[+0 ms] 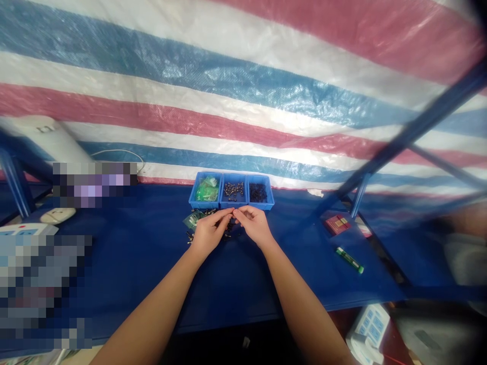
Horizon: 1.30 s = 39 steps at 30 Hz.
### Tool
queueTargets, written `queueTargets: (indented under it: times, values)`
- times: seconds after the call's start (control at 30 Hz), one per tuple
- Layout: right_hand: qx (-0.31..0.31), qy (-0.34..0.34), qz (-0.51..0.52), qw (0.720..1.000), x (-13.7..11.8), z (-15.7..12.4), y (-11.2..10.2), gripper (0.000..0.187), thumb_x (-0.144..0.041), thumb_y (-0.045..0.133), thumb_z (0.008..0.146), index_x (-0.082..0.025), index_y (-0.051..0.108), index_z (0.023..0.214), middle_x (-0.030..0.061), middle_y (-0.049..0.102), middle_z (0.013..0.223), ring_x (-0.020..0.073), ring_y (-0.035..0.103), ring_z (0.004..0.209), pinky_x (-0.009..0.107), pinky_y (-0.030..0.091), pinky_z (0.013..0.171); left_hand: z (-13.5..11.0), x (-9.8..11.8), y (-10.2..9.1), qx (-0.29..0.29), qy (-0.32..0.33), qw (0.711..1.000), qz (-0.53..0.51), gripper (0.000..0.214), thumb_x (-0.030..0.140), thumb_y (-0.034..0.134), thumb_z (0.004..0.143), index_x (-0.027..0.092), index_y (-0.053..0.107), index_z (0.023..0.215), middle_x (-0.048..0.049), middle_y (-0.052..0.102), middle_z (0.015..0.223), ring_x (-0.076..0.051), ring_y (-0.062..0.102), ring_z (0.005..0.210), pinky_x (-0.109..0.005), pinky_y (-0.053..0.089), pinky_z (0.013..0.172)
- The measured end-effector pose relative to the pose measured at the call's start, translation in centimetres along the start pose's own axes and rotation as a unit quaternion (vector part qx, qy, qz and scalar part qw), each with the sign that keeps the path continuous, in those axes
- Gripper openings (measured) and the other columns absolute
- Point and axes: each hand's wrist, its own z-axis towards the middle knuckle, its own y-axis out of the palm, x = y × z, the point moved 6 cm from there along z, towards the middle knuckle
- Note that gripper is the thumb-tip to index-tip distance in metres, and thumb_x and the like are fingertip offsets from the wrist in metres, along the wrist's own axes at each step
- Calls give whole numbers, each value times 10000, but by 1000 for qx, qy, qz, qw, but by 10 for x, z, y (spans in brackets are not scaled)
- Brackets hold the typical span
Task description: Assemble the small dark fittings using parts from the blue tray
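Note:
My left hand (210,229) and my right hand (254,223) meet fingertip to fingertip over the blue table, just in front of three blue bins. Both are closed in a pinch, and whatever sits between the fingers is too small or hidden to name. Beneath and beside the left hand lie small dark parts (190,236) and a green piece (191,219), partly covered by the hand. The left bin (205,205) holds green pieces in clear plastic, the middle bin (233,205) small metallic and dark parts, the right bin (261,206) small black parts.
A red box (337,224) and a green tube (349,260) lie on the table (129,284) at the right. Blue metal bars (399,132) slant along the right side. A striped sheet (243,91) hangs behind. At the left are a white cylinder (57,137) and blurred-out items.

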Motion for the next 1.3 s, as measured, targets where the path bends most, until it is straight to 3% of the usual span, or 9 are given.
queueTargets:
  times: [0.2,0.43,0.6,0.77,1.0,1.2,1.3]
  values:
    - [24,6,18,1000,-3,2,-6,285,-458,680,770,-175,697,801,35,690,737,137,614,612,255,493,578,0,0,2,-11,-1,1000,5,296,363,542,910,221,709,1110,-35,743,885,-135,662,653,-241,544,686]
    - [32,32,87,995,2,4,-9,260,-429,717,749,-175,705,801,37,687,742,122,590,601,235,444,529,1,2,-1,0,-10,1000,19,345,390,540,906,221,658,1183,18,656,648,-106,579,540,-213,476,581]
    - [67,46,172,982,3,5,-13,256,-415,752,722,-174,695,787,12,646,694,101,553,562,227,423,501,1,1,-2,2,-36,999,21,342,378,501,917,216,639,1185,27,621,621,-100,551,514,-200,442,536]
    - [135,58,244,959,4,5,-24,280,-408,769,708,-173,619,684,-38,537,576,72,462,470,216,369,434,0,-3,-1,-2,-54,998,11,309,367,481,925,226,659,1134,15,633,660,-110,582,550,-212,466,591]
    - [231,66,200,950,15,7,-47,322,-442,775,677,-167,608,702,-29,557,588,82,496,479,227,414,446,0,-2,-1,-10,-60,998,14,314,373,471,931,224,657,1135,13,630,645,-122,588,546,-221,460,577]
    - [224,42,177,958,8,10,-46,429,-431,729,726,-162,638,1047,91,704,949,157,658,676,269,505,553,-1,-2,0,-13,-44,999,6,326,381,461,931,216,659,1131,-3,647,667,-129,594,537,-227,471,555]
    - [197,32,75,977,4,9,-45,369,-447,681,759,-164,667,996,56,702,797,137,605,574,255,464,498,-1,-2,0,-11,-44,999,9,318,377,465,926,214,669,1108,-3,650,667,-125,592,534,-220,467,540]
